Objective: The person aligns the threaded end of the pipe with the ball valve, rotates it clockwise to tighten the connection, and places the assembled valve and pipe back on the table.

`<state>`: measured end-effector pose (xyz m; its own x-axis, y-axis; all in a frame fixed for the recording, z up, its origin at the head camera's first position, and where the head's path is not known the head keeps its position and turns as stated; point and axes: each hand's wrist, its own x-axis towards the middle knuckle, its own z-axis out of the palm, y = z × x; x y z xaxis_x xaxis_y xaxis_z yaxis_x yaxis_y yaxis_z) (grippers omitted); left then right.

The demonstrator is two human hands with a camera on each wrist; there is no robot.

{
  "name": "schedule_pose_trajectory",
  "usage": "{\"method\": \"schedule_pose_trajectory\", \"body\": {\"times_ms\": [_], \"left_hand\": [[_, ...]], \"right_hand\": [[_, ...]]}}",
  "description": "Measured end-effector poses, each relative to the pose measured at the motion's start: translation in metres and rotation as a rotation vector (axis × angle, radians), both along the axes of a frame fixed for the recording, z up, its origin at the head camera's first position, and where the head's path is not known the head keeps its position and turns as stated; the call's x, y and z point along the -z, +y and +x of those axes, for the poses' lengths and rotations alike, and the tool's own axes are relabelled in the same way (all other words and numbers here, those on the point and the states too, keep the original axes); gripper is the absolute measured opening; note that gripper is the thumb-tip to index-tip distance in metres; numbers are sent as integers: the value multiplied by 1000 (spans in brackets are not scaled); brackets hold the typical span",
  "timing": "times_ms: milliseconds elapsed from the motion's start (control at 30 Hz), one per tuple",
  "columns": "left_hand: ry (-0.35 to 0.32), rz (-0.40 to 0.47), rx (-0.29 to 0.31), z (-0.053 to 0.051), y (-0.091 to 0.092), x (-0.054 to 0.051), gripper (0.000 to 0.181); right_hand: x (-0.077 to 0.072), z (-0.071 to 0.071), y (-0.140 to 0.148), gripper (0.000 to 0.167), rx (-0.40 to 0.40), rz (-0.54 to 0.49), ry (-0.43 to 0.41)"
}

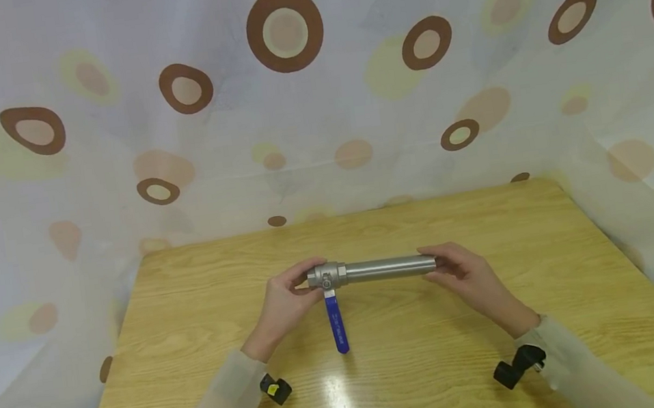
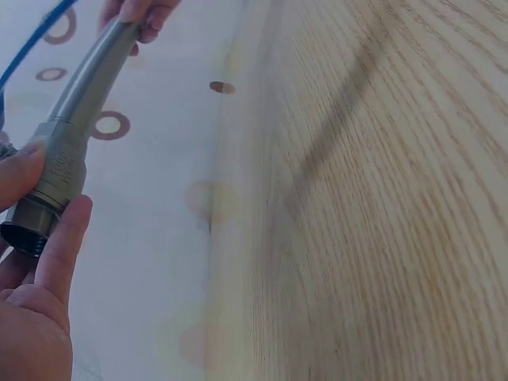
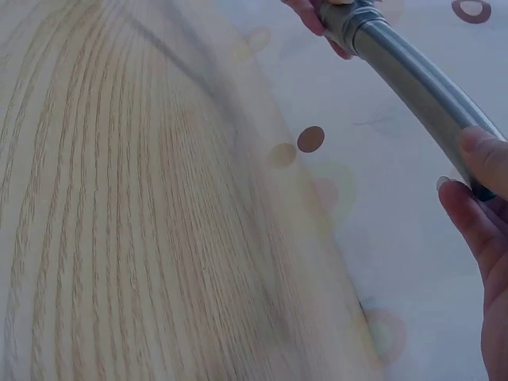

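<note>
A metal ball valve [image 1: 327, 276] with a blue lever handle [image 1: 336, 323] is joined to a straight steel pipe [image 1: 388, 268], and both are held level above the table. My left hand [image 1: 283, 306] grips the valve body between thumb and fingers at its open threaded end [image 2: 24, 236]. The far end of the pipe is pinched by my right hand [image 1: 473, 279], thumb and fingers on either side, as the right wrist view also shows at the pipe [image 3: 421, 87]. In the head view the blue lever points toward me.
Beneath the hands lies a wood-grain table [image 1: 425, 384]. A pale curtain [image 1: 344, 98] with brown and yellow spots surrounds its back and sides. Black wrist cameras [image 1: 514, 367] sit on both forearms.
</note>
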<state>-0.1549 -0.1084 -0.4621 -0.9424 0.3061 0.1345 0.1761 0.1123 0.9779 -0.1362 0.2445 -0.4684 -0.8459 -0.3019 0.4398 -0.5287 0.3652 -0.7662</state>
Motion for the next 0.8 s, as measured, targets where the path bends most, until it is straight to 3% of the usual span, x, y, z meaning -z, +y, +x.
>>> {"method": "schedule_pose_trajectory", "body": {"times_ms": [167, 333, 633, 800], "left_hand": [[-25, 6, 8, -1, -1, 1, 51], [-34, -7, 9, 0, -2, 3, 52], [93, -27, 29, 3, 2, 9, 51], [153, -76, 32, 4, 3, 11, 50]], "right_hand": [[1, -2, -2, 46, 17, 38, 62], [1, 0, -2, 45, 42, 71, 69], [2, 3, 0, 43, 56, 78, 49], [4, 3, 2, 38, 52, 97, -7]]}}
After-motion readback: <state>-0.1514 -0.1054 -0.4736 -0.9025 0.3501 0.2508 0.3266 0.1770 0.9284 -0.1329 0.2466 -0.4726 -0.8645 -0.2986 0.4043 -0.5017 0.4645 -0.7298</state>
